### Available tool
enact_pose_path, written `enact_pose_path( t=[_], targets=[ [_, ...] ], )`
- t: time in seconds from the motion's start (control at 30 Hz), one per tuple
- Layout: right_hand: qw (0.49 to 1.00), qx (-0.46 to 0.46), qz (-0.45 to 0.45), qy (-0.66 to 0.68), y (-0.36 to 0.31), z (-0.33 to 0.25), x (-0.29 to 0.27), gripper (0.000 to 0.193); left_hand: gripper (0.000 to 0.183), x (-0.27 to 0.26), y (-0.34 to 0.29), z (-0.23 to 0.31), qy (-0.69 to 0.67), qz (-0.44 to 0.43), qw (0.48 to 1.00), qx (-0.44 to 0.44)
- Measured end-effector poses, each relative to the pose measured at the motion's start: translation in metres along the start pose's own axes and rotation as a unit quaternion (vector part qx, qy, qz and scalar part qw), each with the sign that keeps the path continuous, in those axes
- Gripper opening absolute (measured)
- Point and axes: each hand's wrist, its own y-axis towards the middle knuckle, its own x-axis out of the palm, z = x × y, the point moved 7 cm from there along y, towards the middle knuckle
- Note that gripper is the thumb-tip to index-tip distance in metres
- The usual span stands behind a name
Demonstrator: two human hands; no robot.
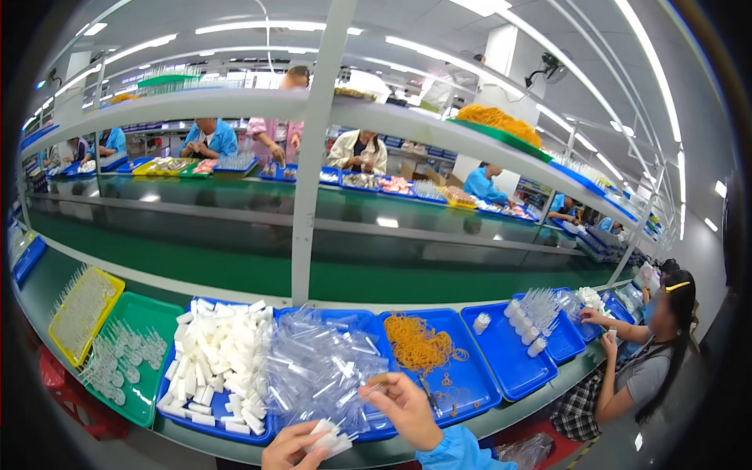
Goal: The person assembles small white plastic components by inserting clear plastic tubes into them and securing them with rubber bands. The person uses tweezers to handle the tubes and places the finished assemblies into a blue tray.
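Note:
My left hand [291, 446] is low at the front edge, closed around a few small white blocks [329, 437]. Just to its right, my right hand [406, 406] pinches a thin rubber band [374, 385] between thumb and fingers, above a heap of clear plastic tubes [317, 364] lying in a blue tray [368, 321]. Left of that, another blue tray [174, 411] is piled with white blocks [219, 356]. To the right, a blue tray [478, 392] holds a tangle of orange rubber bands [419, 343].
A green tray [153, 309] and a yellow tray [116, 283] of clear parts sit at the left. More blue trays [509, 368] with white capped pieces stand right, where a seated person [642, 360] works. A green conveyor [235, 266] runs behind; other workers sit beyond it.

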Motion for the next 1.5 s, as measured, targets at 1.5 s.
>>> enact_pose_path(
  t=[1.5],
  targets=[
    [0.935, -0.275, -0.003, -0.222, -0.028, -0.012, 0.025, 0.03, 0.022, 0.001, 0.026, 0.0, 0.147, 0.016, 0.989, 0.014]
  ],
)
